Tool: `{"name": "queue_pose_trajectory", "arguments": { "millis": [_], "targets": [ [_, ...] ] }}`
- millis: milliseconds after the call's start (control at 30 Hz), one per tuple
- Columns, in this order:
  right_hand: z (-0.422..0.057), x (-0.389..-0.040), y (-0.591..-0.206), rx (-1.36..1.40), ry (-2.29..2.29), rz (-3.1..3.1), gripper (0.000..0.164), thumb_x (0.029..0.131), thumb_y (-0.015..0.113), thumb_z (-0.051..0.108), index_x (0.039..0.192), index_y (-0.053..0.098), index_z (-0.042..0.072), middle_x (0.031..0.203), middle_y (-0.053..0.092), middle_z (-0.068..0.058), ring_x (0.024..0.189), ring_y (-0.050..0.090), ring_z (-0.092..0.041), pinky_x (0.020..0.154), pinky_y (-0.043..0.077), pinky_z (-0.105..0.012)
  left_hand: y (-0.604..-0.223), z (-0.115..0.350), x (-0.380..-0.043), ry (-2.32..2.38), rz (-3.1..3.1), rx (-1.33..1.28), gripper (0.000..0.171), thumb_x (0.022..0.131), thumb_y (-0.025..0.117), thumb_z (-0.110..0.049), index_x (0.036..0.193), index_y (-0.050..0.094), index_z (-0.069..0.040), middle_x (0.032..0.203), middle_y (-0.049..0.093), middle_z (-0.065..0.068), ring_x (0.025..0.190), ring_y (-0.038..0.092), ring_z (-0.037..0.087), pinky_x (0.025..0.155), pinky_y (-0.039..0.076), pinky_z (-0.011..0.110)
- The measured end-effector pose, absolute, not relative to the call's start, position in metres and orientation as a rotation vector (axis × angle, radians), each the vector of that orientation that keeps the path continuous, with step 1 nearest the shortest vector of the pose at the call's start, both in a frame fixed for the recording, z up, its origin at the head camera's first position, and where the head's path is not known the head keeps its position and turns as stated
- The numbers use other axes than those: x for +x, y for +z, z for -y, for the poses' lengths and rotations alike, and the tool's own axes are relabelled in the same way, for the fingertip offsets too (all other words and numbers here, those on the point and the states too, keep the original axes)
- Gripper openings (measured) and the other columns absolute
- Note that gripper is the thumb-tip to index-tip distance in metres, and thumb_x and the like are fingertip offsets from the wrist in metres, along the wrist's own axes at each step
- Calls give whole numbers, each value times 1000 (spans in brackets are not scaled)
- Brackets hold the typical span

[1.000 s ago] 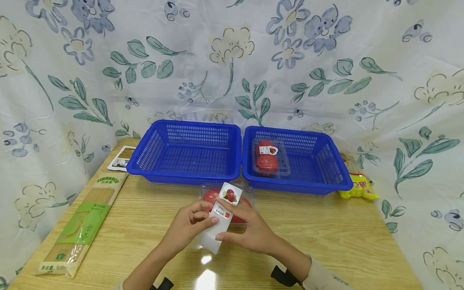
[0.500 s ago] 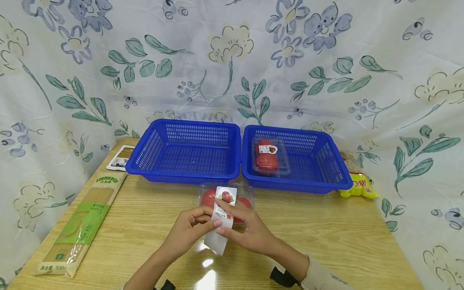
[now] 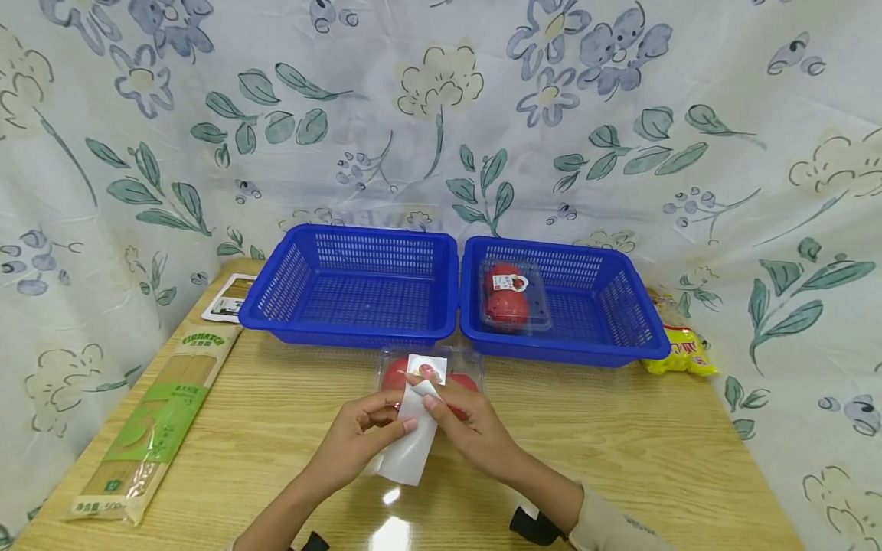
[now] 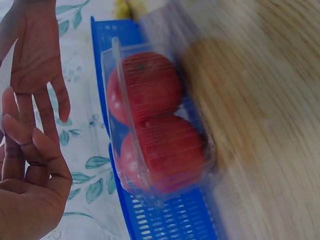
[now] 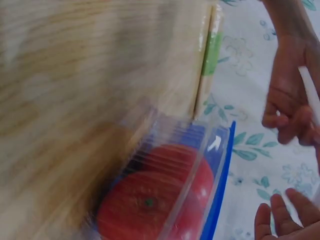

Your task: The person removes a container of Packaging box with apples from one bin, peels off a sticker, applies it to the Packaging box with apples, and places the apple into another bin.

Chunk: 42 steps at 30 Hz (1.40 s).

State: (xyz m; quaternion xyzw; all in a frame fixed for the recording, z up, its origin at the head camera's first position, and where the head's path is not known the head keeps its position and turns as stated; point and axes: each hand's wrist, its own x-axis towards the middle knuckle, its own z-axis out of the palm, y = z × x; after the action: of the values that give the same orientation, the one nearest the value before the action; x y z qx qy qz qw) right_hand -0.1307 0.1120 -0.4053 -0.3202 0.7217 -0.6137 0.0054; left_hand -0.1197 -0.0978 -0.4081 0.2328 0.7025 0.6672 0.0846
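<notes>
My left hand [image 3: 361,432] pinches a white strip of label paper [image 3: 408,453] between thumb and fingers, over the table. At the strip's upper part, my right hand [image 3: 478,432] pinches it with thumb and forefinger, where the paper is folded back. The printed label end [image 3: 427,367], with a red fruit picture, shows above the fingers. Behind the hands is a clear plastic box [image 4: 111,60] with two red fruits [image 4: 167,152] that look like tomatoes. The left wrist view shows both fruits side by side; the hands partly hide them in the head view.
Two blue baskets stand behind: the left basket [image 3: 358,334] and the right basket [image 3: 551,350]. The right one holds a labelled box of red fruit [image 3: 508,306]. A noodle packet [image 3: 155,421] and white packet [image 3: 227,300] lie left; a yellow bag [image 3: 682,352] lies right.
The right thumb has moved up the strip and the paper now folds over the label's printed lower part. The strip has turned more upright. Baskets and boxes stay put.
</notes>
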Motion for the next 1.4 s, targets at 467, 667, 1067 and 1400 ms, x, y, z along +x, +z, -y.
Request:
{"name": "queue_pose_trajectory", "arguments": {
  "millis": [467,667,1067,1400],
  "targets": [
    [-129,-149,-399,-868,-2035,-2405,29,103,50,7,124,68,0,138,60,-11,129,54,-21,101,47,-32,-423,150,-122,1897,-2148,437,46,97,61,-8,136,48,12,93,75,-1,82,71,14,68,59,35],
    [-130,-152,-406,-931,-1934,-2525,30,101,53,5,127,67,4,140,57,-9,130,52,-27,100,49,-33,-421,173,-138,1824,-2280,77,56,97,63,-10,145,40,5,96,76,6,75,69,9,67,56,28],
    [-130,-151,-412,-929,-1735,-2724,31,98,60,10,128,68,9,143,54,-8,132,49,-28,101,47,-45,-447,179,-172,1323,-2595,-133,63,89,71,-12,143,44,6,112,68,31,100,69,39,79,56,45],
    [-131,-150,-416,-962,-1695,-2754,34,97,63,11,130,67,12,144,54,-7,134,47,-28,101,46,-53,-452,175,-176,923,-2798,-229,83,81,76,-25,142,33,12,111,63,37,89,66,45,63,51,48]
  ]
}}
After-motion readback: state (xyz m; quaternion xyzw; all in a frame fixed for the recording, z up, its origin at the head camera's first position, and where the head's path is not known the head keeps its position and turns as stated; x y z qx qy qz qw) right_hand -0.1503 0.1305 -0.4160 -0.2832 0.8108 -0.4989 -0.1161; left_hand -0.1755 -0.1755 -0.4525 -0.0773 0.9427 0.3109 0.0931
